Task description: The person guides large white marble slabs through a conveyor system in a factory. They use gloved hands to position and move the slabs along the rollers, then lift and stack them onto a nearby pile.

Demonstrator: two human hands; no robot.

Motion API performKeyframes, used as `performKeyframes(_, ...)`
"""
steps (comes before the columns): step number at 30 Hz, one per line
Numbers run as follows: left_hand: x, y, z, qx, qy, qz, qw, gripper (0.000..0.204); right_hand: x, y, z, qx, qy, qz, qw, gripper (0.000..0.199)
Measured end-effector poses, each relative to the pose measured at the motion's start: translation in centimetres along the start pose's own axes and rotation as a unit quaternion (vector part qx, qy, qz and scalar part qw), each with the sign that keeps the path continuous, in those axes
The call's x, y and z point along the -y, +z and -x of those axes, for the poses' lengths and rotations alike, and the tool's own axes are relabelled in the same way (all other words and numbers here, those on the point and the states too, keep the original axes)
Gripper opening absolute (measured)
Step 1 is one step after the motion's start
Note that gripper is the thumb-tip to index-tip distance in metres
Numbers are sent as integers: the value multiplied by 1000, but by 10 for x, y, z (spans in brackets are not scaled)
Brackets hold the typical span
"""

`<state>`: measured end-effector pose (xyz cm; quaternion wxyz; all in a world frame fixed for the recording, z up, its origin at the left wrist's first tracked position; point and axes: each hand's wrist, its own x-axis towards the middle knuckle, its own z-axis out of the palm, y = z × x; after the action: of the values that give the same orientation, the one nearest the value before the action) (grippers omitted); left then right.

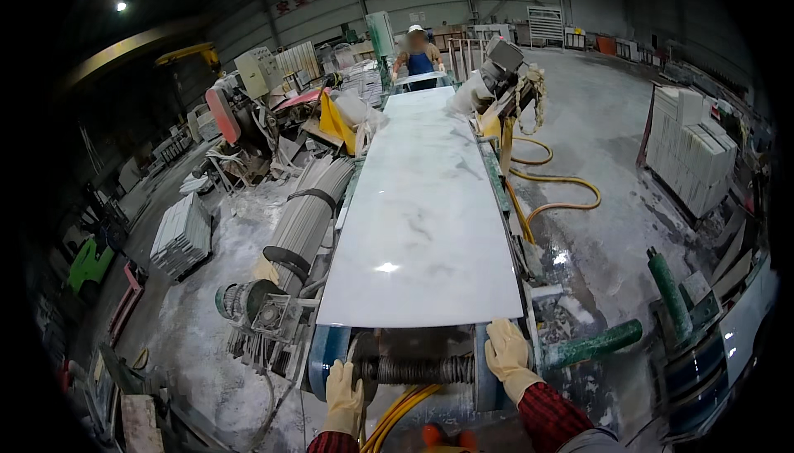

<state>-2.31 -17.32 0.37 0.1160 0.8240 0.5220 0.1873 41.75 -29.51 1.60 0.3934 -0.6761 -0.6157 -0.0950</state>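
A long white marble slab [418, 230] with faint grey veining lies flat along a conveyor, its near edge just beyond my hands. My left hand [344, 391], in a cream rubber glove, is open beside the left blue belt [319, 360], fingers stretched and apart. My right hand [509, 355], gloved alike, lies open by the right blue belt [486, 383], its fingertips close to the slab's near right corner. Whether they touch the slab I cannot tell. Between the belts runs a dark ribbed roller [422, 369].
At the conveyor's far end a person [420, 60] in a blue apron stands by another slab. A motor [248, 300] is at the left, a green bar [595, 344] at the right. Yellow hoses [571, 180] loop over the floor; stacked slabs [691, 151] stand right.
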Motion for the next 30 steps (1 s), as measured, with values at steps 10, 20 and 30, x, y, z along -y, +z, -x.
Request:
performKeyframes(10,22,9,30,-28,38,42,998,58,30,-3,25,11,4,83,997,15)
performKeyframes(20,95,-25,31,112,180,224,951,38,67,36,58,-38,152,213,964,36)
performKeyframes(30,287,1,134,348,252,130,894,47,167,91,56,-110,248,3,962,39)
